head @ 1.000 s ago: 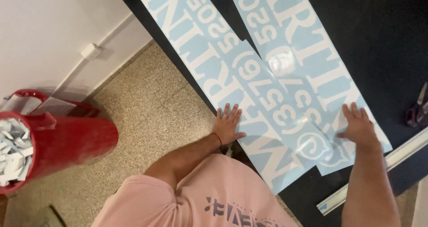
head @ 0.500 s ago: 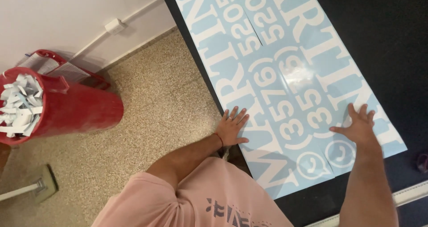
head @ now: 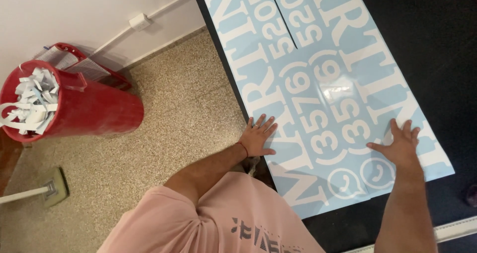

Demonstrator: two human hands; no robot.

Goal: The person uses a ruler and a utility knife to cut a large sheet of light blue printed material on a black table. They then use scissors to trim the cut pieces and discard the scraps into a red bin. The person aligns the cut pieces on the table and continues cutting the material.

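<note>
The head view shows the left hand [head: 258, 136] and right hand [head: 401, 147] pressing flat, fingers spread, holding nothing, on overlapping pale-blue vinyl lettering sheets [head: 318, 84] on a black table [head: 427, 39].

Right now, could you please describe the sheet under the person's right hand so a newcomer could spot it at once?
Start at the black table. Two pale blue sheets with big white lettering lie side by side on it. The right sheet sits further from the table's edge, with the right hand flat on its near end, while the left hand presses the left sheet.
</note>
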